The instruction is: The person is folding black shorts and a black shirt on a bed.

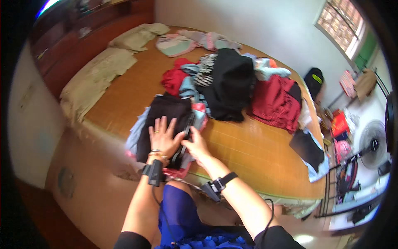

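Note:
A folded black garment (168, 108) with a white stripe along its right side lies at the bed's near edge, on top of pale blue and pink-red cloth. My left hand (164, 137) rests flat on it with the fingers spread. At the striped right side, my right hand (196, 145) has its thumb and fingers closed about the garment's edge; some of those fingertips are hidden. Just beyond lies a loose heap with a red garment (174, 79), a striped black-and-white cloth (205, 70) and a large black garment (232, 83).
The bed carries a tan mat (232, 153). Right of the heap are a dark red garment (275, 101) and a folded black-and-blue piece (307, 149). Pillows (99, 76) line the headboard. A fan (373, 145) stands at the right, near a black backpack (314, 83).

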Demonstrator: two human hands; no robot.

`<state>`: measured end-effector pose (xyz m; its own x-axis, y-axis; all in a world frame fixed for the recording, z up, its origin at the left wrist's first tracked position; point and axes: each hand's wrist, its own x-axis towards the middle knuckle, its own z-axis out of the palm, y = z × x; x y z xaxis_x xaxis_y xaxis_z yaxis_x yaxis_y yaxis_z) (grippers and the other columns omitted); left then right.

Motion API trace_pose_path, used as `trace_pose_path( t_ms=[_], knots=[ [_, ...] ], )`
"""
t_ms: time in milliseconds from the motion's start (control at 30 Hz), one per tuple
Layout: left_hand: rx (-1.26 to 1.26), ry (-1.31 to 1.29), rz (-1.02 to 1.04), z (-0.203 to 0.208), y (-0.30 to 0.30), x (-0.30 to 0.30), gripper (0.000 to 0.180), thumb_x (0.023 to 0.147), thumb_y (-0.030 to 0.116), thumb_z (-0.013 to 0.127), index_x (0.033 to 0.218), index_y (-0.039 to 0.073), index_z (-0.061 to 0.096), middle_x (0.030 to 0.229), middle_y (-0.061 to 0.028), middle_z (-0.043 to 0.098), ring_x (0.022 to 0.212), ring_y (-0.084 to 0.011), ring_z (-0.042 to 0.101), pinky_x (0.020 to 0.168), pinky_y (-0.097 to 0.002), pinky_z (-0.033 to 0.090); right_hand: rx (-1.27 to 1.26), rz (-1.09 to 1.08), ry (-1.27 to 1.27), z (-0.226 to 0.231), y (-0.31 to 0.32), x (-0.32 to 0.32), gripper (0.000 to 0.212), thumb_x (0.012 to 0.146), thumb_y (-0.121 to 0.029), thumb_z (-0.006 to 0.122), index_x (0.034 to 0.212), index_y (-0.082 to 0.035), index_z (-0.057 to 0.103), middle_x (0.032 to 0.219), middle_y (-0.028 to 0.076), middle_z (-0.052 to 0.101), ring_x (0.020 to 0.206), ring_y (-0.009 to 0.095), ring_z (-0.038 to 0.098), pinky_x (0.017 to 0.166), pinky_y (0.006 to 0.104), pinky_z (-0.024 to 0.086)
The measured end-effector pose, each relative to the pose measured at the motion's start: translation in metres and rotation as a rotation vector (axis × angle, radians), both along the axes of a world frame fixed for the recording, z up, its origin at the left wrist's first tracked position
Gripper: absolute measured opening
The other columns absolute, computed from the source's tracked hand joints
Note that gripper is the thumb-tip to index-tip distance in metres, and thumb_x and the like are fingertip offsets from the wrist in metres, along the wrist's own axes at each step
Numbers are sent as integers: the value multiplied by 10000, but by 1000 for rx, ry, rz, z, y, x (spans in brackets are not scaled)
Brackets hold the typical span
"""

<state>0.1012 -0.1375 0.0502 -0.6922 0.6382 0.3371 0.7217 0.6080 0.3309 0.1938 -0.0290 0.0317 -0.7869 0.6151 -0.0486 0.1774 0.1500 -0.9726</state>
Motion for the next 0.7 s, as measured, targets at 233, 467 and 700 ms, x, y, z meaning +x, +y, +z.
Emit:
trace_pose_path(
  t_ms=[233,467,700],
  knots=[
    [-137,-35,35,10,-1,4,745,785,611,546,1398,220,383,1478,-167,260,1382,-366,170,1077,-579,150,-308,127,9,19,55,28,599,851,-80,610,1381,-65,331,1138,144,577,803,146,625,643,261,501],
    [-103,43,64,-7,11,5,747,781,583,556,1397,199,379,1489,-113,266,1385,-335,192,1078,-572,153,559,-737,-263,0,262,130,741,759,-176,682,1382,-85,292,1262,235,469,1126,375,506,953,485,408],
    [-247,-1,130,-4,8,3,730,828,582,497,1417,181,341,1518,-71,203,1407,-292,137,1101,-549,95,658,-1149,-612,72,339,199,1001,704,-425,752,1457,-177,140,1460,239,231,1327,388,286,1027,546,305]
  ],
)
